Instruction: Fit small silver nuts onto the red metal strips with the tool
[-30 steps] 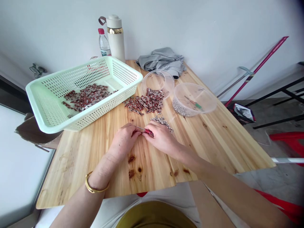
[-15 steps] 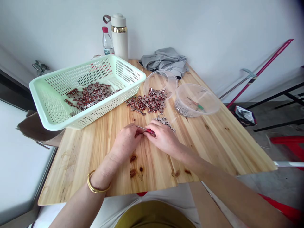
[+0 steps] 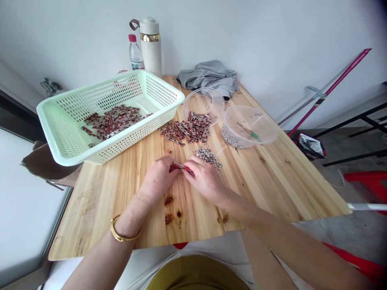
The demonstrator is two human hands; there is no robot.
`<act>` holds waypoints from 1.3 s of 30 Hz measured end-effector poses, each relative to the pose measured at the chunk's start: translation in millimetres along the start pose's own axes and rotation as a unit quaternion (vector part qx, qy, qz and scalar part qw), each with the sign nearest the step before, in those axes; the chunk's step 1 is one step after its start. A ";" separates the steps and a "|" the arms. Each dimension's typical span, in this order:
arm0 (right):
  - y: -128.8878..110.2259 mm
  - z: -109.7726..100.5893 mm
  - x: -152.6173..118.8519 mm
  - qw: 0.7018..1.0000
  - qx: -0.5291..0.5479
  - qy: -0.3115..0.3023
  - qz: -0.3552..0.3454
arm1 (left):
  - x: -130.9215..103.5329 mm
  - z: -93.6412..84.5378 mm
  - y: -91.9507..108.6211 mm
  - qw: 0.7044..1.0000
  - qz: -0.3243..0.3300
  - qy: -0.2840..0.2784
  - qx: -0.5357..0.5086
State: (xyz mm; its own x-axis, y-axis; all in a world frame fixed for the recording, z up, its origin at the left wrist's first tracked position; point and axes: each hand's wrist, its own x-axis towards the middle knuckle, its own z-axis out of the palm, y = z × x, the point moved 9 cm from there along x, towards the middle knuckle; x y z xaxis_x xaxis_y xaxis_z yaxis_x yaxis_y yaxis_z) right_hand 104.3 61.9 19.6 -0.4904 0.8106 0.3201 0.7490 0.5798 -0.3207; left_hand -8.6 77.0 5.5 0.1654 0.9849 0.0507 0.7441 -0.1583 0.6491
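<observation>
One red-handled tool (image 3: pixel 189 170), location: center of view, btwn both hands, low over the wooden surface (image 3: pixel 266 181). Gripped by its handle in the R hand (image 3: pixel 207 177), thin metal shaft pointing toward the L hand (image 3: pixel 159 176), prob. for fine control of the tip. L hand closed at the shaft's far end, prob. to steady a small pc.; too hidden to tell what. Both wrists low, prob. for steadiness.

Just beyond the R hand, a loose scatter of small metallic bits (image 3: pixel 208 157), prob. spread out for easy picking. Farther back, a heap of reddish-brown strips (image 3: pixel 193 129) w/ silvery spots, partly in front of a clear round lid or shallow dish (image 3: pixel 216 100), prob. put there for a short reach.

Containers: to the L, a big pale green perforated basket (image 3: pixel 165 105), w/ more strips (image 3: pixel 116 121) piled inside, not full. To the R, a clear round tub (image 3: pixel 263 139), w/ tiny silvery pcs. (image 3: pixel 231 139) gathered at its L side, plus a green-handled tool (image 3: pixel 253 134). At back, a cream flask (image 3: pixel 152 56) and a red-capped bottle (image 3: pixel 135 54), w/ clear liquid.
</observation>
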 end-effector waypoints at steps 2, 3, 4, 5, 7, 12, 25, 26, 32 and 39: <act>-1.3 2.3 0.6 1.000 -0.014 -0.004 0.000 | -0.1 0.6 -0.1 1.000 -0.001 -0.004 -0.010; -1.8 3.8 0.9 1.000 -0.020 -0.010 0.001 | -0.1 0.7 0.1 1.000 -0.001 -0.005 -0.013; -2.3 5.0 1.2 1.000 -0.026 -0.016 0.001 | -0.1 0.6 0.3 1.000 -0.002 -0.005 -0.012; -2.6 5.7 1.3 0.999 -0.031 -0.022 0.002 | -0.2 0.3 0.5 1.000 -0.002 -0.005 -0.007; -2.8 5.4 1.1 0.999 -0.028 -0.035 0.004 | -0.3 -0.2 0.1 1.000 -0.006 -0.004 0.006; 1.8 -14.8 -4.5 0.997 0.070 -0.025 0.013 | -1.3 -0.1 0.1 1.000 -0.001 -0.007 -0.026; -7.5 -10.6 -40.8 0.996 0.049 0.001 0.078 | -1.0 -2.3 2.3 1.000 -0.011 -0.005 -0.008; -7.7 -8.1 -40.3 0.996 0.036 -0.004 0.083 | -0.9 -2.0 2.0 1.000 -0.013 -0.006 -0.006; -15.0 -2.1 -41.7 0.994 -0.083 -0.020 0.069 | -1.9 -1.5 1.1 1.000 -0.030 -0.009 0.003; -28.8 0.4 -42.2 0.992 -0.123 -0.017 0.023 | -1.5 -1.0 1.3 0.999 -0.031 -0.021 -0.010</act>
State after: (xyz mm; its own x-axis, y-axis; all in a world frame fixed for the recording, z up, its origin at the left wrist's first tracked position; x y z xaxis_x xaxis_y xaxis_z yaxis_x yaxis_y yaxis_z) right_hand 103.3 11.0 14.9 -0.4651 0.8404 0.2782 0.8549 0.5080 -0.1052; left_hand -8.6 75.4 7.0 0.1475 0.9888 -0.0221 0.7411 -0.0957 0.6645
